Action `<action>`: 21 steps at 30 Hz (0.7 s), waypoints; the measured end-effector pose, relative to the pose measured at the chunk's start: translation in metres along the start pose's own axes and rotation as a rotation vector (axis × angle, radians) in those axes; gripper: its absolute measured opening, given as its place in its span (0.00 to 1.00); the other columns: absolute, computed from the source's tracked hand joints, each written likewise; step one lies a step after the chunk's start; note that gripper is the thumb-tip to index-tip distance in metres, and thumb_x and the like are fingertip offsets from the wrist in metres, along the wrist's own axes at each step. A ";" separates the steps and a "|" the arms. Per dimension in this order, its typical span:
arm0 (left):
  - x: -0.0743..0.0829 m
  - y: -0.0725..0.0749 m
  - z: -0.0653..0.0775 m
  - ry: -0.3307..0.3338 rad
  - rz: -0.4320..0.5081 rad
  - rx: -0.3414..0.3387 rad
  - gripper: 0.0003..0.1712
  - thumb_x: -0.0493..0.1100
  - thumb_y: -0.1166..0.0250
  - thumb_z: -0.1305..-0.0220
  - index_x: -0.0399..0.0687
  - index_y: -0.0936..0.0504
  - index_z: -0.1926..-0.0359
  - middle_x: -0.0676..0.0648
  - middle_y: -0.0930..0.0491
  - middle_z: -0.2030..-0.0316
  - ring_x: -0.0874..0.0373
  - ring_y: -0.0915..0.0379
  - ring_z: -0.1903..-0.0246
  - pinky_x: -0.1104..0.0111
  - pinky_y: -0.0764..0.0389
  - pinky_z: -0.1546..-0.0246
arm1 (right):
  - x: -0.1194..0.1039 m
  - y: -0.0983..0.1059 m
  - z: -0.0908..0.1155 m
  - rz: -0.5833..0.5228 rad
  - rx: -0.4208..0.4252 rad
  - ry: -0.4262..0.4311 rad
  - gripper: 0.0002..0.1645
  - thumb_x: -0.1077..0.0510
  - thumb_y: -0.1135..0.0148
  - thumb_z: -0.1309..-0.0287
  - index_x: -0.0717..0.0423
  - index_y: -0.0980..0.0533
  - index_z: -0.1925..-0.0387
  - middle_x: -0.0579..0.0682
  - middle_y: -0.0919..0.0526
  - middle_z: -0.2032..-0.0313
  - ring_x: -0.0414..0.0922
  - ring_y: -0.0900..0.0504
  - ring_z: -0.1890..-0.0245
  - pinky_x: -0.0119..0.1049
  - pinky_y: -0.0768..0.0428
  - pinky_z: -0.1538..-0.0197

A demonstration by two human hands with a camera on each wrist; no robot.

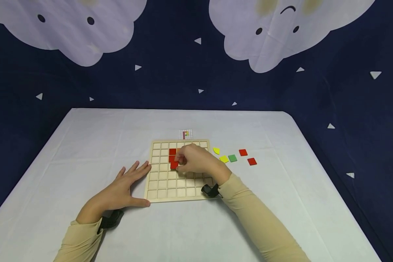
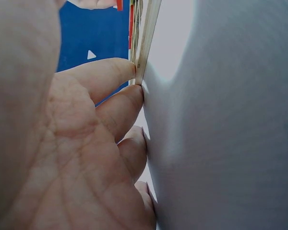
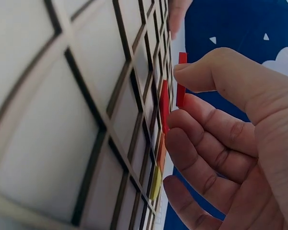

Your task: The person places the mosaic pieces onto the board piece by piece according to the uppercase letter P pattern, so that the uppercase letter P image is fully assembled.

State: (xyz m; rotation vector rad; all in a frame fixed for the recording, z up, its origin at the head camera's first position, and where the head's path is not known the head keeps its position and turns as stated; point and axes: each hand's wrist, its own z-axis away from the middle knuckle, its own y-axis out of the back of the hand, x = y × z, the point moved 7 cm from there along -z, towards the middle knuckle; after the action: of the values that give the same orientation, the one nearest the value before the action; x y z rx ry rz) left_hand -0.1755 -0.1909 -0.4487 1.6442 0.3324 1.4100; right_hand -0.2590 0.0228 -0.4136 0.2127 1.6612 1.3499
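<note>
A wooden grid board (image 1: 162,194) lies on the table. My right hand (image 1: 196,159) is over it, pinching a red square tile (image 3: 181,81) between thumb and fingers, just above the board's surface. Two red tiles (image 1: 172,151) sit in the grid beyond the held one. An orange tile (image 3: 162,151) and a yellow tile (image 3: 156,183) also lie in the grid, largely hidden by the right hand in the head view. Fingers spread, my left hand (image 1: 119,190) rests on the table, its index fingertip and thumb against the board's left side.
To the right of the board lie a few yellow pieces (image 1: 224,159), a green tile (image 1: 232,158) and two red tiles (image 1: 252,161). Behind the board is a small card (image 1: 186,134) printed with a coloured grid. A dark cloud-patterned cloth (image 1: 170,83) hangs past the white table (image 1: 95,145).
</note>
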 end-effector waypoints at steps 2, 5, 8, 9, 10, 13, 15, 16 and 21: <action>-0.001 0.000 0.000 -0.001 0.001 0.000 0.70 0.61 0.12 0.55 0.45 0.39 0.16 0.38 0.46 0.15 0.28 0.62 0.15 0.23 0.66 0.24 | -0.001 -0.002 -0.001 0.009 -0.002 -0.005 0.10 0.60 0.25 0.42 0.54 0.15 0.58 0.44 0.13 0.64 0.38 0.18 0.62 0.31 0.17 0.54; -0.001 0.000 -0.001 -0.001 0.001 -0.001 0.70 0.60 0.12 0.55 0.45 0.39 0.16 0.37 0.46 0.15 0.28 0.62 0.15 0.23 0.66 0.24 | -0.004 -0.003 -0.003 0.020 0.000 -0.003 0.11 0.60 0.25 0.41 0.54 0.14 0.56 0.44 0.12 0.63 0.38 0.16 0.61 0.32 0.16 0.53; -0.001 0.000 -0.001 0.001 0.001 -0.004 0.70 0.61 0.12 0.55 0.45 0.39 0.16 0.37 0.46 0.15 0.28 0.62 0.15 0.24 0.66 0.23 | -0.006 -0.003 -0.005 0.027 0.006 0.005 0.11 0.60 0.26 0.41 0.55 0.13 0.56 0.45 0.11 0.63 0.38 0.16 0.61 0.32 0.16 0.52; 0.000 0.000 -0.001 0.000 0.000 -0.005 0.70 0.61 0.13 0.55 0.45 0.39 0.16 0.37 0.46 0.15 0.28 0.62 0.15 0.24 0.66 0.23 | -0.006 -0.003 -0.005 0.029 0.008 0.006 0.12 0.59 0.26 0.41 0.55 0.13 0.55 0.45 0.11 0.62 0.38 0.16 0.61 0.32 0.16 0.52; 0.000 0.000 -0.001 0.002 0.000 -0.006 0.70 0.61 0.13 0.55 0.45 0.39 0.16 0.38 0.46 0.15 0.28 0.62 0.15 0.24 0.66 0.23 | -0.006 -0.003 -0.005 0.030 0.008 0.007 0.12 0.59 0.26 0.41 0.55 0.13 0.55 0.45 0.11 0.62 0.38 0.16 0.61 0.32 0.16 0.52; 0.000 0.000 -0.001 -0.006 -0.004 -0.002 0.70 0.61 0.13 0.55 0.45 0.39 0.16 0.37 0.46 0.15 0.28 0.62 0.15 0.23 0.66 0.24 | -0.005 -0.004 -0.006 0.034 0.006 0.001 0.12 0.59 0.26 0.41 0.54 0.13 0.55 0.44 0.11 0.62 0.38 0.16 0.61 0.32 0.16 0.52; 0.001 0.000 -0.001 -0.014 -0.006 0.000 0.70 0.61 0.13 0.55 0.45 0.39 0.16 0.37 0.45 0.15 0.27 0.61 0.16 0.23 0.65 0.24 | -0.004 -0.005 -0.006 0.033 0.005 -0.001 0.12 0.58 0.25 0.40 0.54 0.13 0.54 0.44 0.10 0.62 0.38 0.16 0.60 0.32 0.16 0.52; 0.000 0.000 -0.001 -0.010 -0.004 0.000 0.70 0.61 0.12 0.55 0.45 0.39 0.16 0.37 0.45 0.15 0.27 0.61 0.16 0.23 0.65 0.24 | -0.004 -0.005 -0.006 0.032 0.004 -0.001 0.12 0.58 0.25 0.40 0.54 0.13 0.54 0.45 0.10 0.61 0.38 0.16 0.60 0.32 0.16 0.52; -0.002 -0.001 -0.001 0.002 -0.001 -0.008 0.70 0.61 0.13 0.55 0.45 0.39 0.16 0.38 0.46 0.15 0.28 0.62 0.15 0.24 0.66 0.23 | -0.004 -0.006 -0.005 0.033 0.003 -0.004 0.13 0.58 0.25 0.40 0.54 0.13 0.54 0.45 0.10 0.61 0.38 0.15 0.60 0.32 0.16 0.51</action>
State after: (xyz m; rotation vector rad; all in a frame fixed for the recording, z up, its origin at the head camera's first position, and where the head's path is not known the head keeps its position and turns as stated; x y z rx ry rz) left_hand -0.1767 -0.1915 -0.4513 1.6354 0.3287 1.4107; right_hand -0.2584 0.0150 -0.4169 0.2457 1.6629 1.3704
